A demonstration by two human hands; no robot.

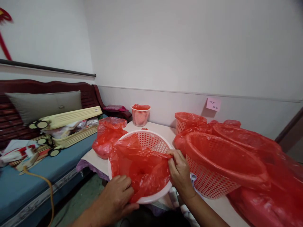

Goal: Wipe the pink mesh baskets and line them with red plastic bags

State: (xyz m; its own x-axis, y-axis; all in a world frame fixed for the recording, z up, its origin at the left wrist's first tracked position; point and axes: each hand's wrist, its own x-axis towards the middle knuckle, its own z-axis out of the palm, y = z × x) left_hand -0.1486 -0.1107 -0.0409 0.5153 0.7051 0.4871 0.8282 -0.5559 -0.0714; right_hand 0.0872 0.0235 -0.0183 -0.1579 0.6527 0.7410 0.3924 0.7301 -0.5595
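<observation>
A white perforated basket [151, 140] is tilted toward me at the table's near edge. A red plastic bag [139, 165] lies loosely inside it, partly over the rim. My left hand [117, 197] grips the bag and the basket's lower rim, fingers closed. My right hand [180, 170] pinches the bag's edge at the right rim, beside a lined basket.
Several pink baskets lined with red bags [222, 160] lie stacked on the right. A bundle of red bags [107, 135] sits left of the white basket. Small lined baskets [140, 115] stand by the wall. A sofa [35, 157] with clutter is at left. The table [94, 156] edge is near.
</observation>
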